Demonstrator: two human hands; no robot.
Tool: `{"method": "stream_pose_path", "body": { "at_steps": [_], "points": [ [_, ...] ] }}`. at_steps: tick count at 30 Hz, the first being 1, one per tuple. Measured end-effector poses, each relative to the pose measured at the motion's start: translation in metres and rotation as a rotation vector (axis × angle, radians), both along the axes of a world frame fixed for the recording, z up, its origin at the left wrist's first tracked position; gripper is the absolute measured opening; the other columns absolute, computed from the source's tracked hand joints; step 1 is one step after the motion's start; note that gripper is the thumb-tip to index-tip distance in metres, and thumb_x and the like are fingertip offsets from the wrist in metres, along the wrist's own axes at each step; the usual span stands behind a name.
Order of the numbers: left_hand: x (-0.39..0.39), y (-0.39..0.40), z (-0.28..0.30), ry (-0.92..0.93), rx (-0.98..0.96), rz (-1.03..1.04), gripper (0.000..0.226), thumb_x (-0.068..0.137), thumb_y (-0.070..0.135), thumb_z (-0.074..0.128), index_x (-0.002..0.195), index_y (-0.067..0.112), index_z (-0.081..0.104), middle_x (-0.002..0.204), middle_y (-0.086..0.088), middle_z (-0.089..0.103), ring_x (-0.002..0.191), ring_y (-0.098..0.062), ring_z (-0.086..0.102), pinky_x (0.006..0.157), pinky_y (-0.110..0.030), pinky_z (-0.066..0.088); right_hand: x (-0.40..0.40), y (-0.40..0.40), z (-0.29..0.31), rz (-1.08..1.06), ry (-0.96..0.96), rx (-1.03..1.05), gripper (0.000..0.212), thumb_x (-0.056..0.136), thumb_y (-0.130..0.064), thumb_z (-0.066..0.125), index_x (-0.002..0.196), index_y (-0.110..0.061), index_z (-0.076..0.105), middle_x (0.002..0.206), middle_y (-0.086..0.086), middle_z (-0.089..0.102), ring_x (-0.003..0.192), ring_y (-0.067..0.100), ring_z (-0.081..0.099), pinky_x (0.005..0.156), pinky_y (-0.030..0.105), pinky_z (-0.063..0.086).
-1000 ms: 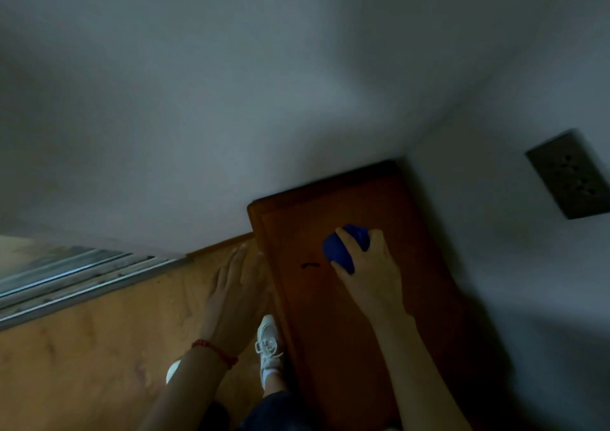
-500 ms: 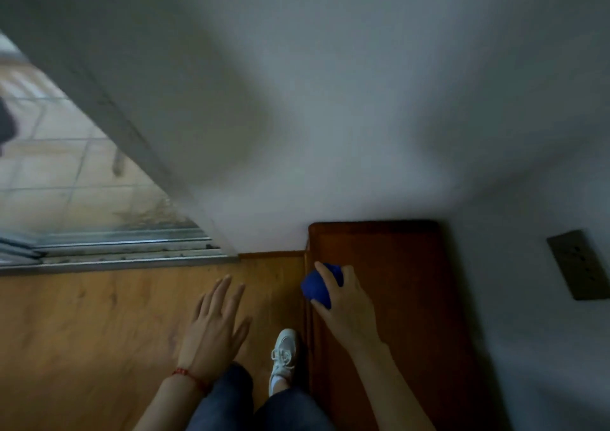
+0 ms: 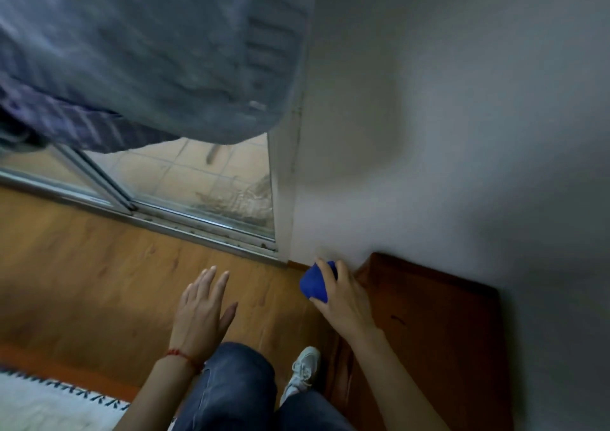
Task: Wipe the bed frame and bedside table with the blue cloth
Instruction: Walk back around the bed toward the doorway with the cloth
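My right hand (image 3: 343, 298) grips a bunched blue cloth (image 3: 315, 282) just off the left edge of the reddish-brown wooden bedside table (image 3: 439, 325), near its far left corner by the wall. The table top carries a small dark mark (image 3: 397, 319). My left hand (image 3: 203, 308) hovers over the wooden floor with fingers spread and holds nothing; a red string circles its wrist. The bed frame is not in view.
A sliding glass door with a metal track (image 3: 185, 226) runs along the floor at left. Grey-blue fabric (image 3: 148, 51) hangs at upper left. A patterned white rug (image 3: 49, 404) lies at bottom left. My jeans leg and white shoe (image 3: 302, 374) stand beside the table. Grey wall (image 3: 462, 133) at right.
The view has swung left, showing the door and hanging fabric. My right hand with the cloth has slid from the table top to beyond its left edge. My left hand stays open.
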State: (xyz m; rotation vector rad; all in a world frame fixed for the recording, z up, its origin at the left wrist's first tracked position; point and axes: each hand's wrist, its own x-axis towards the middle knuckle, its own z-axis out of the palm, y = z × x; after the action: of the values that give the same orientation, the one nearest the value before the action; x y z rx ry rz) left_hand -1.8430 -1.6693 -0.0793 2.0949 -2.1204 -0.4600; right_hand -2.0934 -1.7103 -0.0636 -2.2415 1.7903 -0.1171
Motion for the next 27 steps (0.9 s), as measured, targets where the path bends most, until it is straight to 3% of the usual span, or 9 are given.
{"method": "stream_pose_path", "body": {
  "at_steps": [5, 9, 15, 27],
  "points": [
    [0.042, 0.013, 0.002, 0.002, 0.013, 0.081, 0.072, 0.099, 0.052, 0.01, 0.118, -0.001, 0.056, 0.116, -0.029, 0.058, 0.105, -0.043, 0.059, 0.081, -0.054, 0.048, 0.043, 0.004, 0.006, 0.06, 0.031, 0.005, 0.084, 0.047, -0.042, 0.087, 0.118, -0.02, 0.047, 0.091, 0.007, 0.058, 0.061, 0.016, 0.061, 0.045, 0.022, 0.048],
    [0.076, 0.03, 0.0, -0.001, 0.04, 0.148, 0.075, 0.099, 0.051, 0.009, 0.116, -0.003, 0.058, 0.115, -0.029, 0.059, 0.104, -0.043, 0.059, 0.081, -0.055, 0.048, 0.079, 0.006, 0.006, 0.135, -0.003, 0.094, 0.075, 0.066, -0.034, 0.079, 0.129, -0.018, 0.042, 0.106, 0.012, 0.053, 0.077, 0.025, 0.061, 0.06, 0.03, 0.051],
    [0.132, 0.062, -0.01, 0.015, 0.095, 0.278, 0.075, 0.099, 0.051, 0.009, 0.117, -0.002, 0.058, 0.117, -0.029, 0.059, 0.105, -0.043, 0.059, 0.08, -0.055, 0.048, 0.14, 0.006, 0.0, 0.269, 0.001, 0.148, 0.073, 0.073, -0.03, 0.073, 0.134, -0.018, 0.035, 0.112, 0.012, 0.048, 0.087, 0.025, 0.058, 0.07, 0.035, 0.052],
    [0.241, 0.095, -0.034, 0.078, 0.096, 0.533, 0.073, 0.099, 0.05, 0.011, 0.117, -0.002, 0.058, 0.119, -0.028, 0.057, 0.108, -0.044, 0.056, 0.081, -0.054, 0.05, 0.283, -0.018, -0.003, 0.501, 0.055, 0.184, 0.071, 0.082, -0.031, 0.063, 0.14, -0.021, 0.024, 0.125, 0.01, 0.038, 0.106, 0.024, 0.049, 0.081, 0.031, 0.044]
  ]
}}
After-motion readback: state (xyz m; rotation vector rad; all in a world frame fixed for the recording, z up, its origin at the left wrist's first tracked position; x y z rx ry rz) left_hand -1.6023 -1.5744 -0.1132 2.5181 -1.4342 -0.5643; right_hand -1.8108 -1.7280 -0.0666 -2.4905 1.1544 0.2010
